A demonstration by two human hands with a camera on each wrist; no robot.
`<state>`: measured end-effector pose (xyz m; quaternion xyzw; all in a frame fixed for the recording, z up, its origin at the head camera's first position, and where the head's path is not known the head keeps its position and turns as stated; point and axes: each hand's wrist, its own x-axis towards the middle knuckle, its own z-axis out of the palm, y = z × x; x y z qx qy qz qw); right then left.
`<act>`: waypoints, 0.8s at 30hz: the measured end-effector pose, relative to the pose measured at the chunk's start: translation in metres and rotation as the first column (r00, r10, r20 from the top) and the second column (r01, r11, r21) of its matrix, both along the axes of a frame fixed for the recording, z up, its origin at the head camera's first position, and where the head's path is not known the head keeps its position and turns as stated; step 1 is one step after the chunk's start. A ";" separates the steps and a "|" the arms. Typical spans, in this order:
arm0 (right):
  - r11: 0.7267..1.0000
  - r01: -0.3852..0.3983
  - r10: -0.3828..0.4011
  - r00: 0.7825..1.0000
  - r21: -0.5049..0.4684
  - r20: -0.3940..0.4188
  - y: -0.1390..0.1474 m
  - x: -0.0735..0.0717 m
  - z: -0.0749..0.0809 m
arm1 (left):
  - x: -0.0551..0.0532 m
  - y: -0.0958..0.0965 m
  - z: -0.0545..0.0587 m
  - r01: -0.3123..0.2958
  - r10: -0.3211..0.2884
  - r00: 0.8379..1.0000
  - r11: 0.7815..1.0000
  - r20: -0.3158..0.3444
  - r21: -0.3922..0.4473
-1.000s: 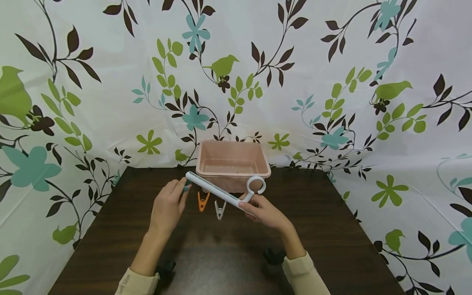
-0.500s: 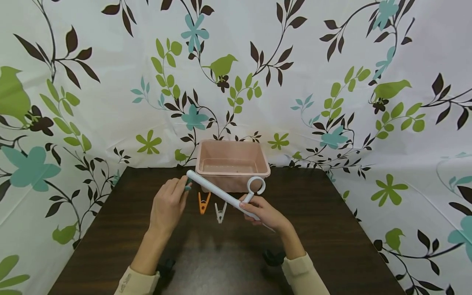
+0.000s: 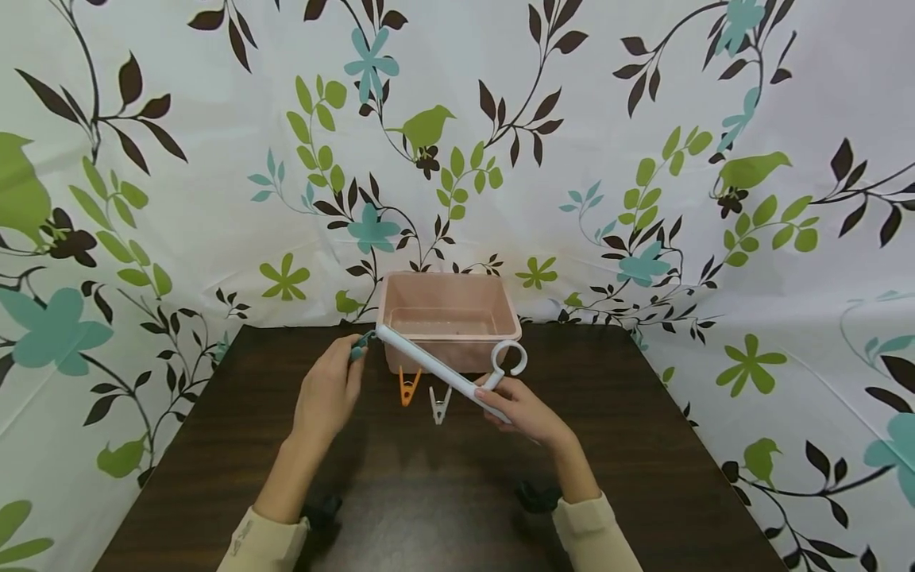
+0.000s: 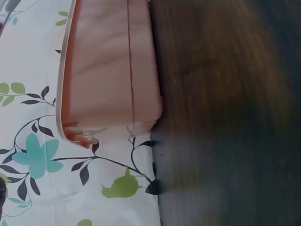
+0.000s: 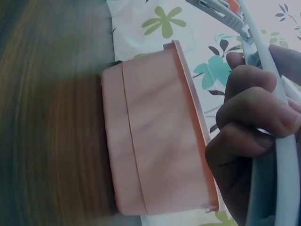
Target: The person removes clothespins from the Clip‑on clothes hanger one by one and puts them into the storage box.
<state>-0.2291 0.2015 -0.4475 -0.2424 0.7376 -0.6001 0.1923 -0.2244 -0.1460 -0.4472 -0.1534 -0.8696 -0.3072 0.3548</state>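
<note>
Hanger (image 3: 432, 365) shifted rightward, right hand (image 3: 527, 411) gripping it; head view alone shows left hand (image 3: 325, 396) pinching teal clip (image 3: 357, 350).

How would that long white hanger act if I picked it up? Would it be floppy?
The white hanger is probably stiff, since its bar looks straight. It's likely light, because it looks slim. The orange clip and white clip hang below it, so they might swing.

I could make out only bits of the teal clip (image 3: 356, 352), left of the head view's centre, behind the left hand's (image 3: 325, 389) fingers. The white hanger (image 5: 287, 174) ran off the right wrist view's lower right; the left wrist view's top edge cropped the pink bin (image 4: 108, 61).
</note>
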 end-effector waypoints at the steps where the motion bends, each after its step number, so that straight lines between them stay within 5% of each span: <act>1: 1.000 0.005 -0.005 1.000 0.003 -0.004 0.002 0.001 -0.001 | -0.002 0.000 0.002 0.004 -0.004 0.999 1.000 0.037 -0.002; 8: 0.999 0.037 -0.037 0.999 0.008 -0.022 0.015 0.009 -0.001 | -0.028 0.007 0.028 0.099 -0.075 0.950 0.993 0.304 -0.063; 13: 0.998 0.060 -0.059 0.998 0.024 -0.037 0.022 0.013 -0.001 | -0.054 0.014 0.042 0.160 -0.108 0.956 0.972 0.274 -0.172; 17: 0.996 0.070 -0.066 0.996 0.058 -0.068 0.025 0.016 0.000 | -0.073 0.017 0.048 0.114 -0.063 0.963 0.976 0.261 -0.187; 24: 0.990 0.088 -0.078 0.992 0.109 -0.098 0.032 0.021 0.003 | -0.106 0.022 0.056 0.073 -0.009 0.952 0.977 0.305 -0.199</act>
